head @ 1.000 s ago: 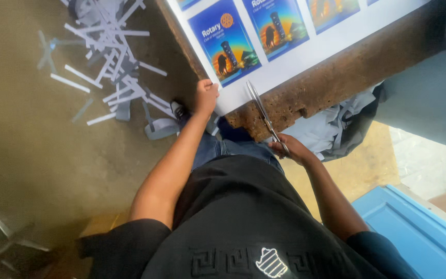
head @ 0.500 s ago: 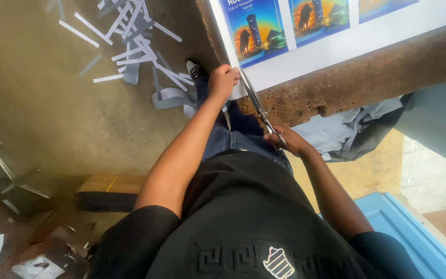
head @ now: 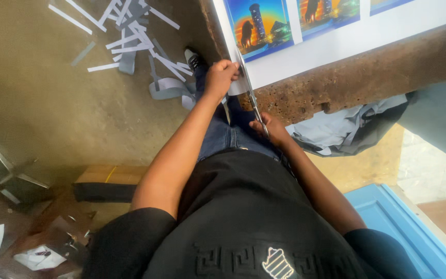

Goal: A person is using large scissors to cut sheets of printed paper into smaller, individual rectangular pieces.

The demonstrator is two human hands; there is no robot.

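A large white printed sheet [head: 336,41] with blue and orange pictures lies on a rough brown table edge [head: 347,82]. My left hand [head: 219,77] pinches the sheet's near left corner. My right hand [head: 269,129] grips a pair of scissors [head: 250,93], whose blades point up into the sheet's edge beside my left hand. Both arms reach forward over my black shirt and blue jeans.
Several white paper strips [head: 130,36] lie scattered on the concrete floor at the upper left. A grey cloth [head: 336,129] hangs under the table. A blue box [head: 403,227] sits at the lower right. A cardboard piece [head: 104,175] and metal legs [head: 6,170] are at left.
The view has shifted, so the sheet and hands sit higher and more to the right. The scissors have advanced along the sheet's edge toward my left hand.
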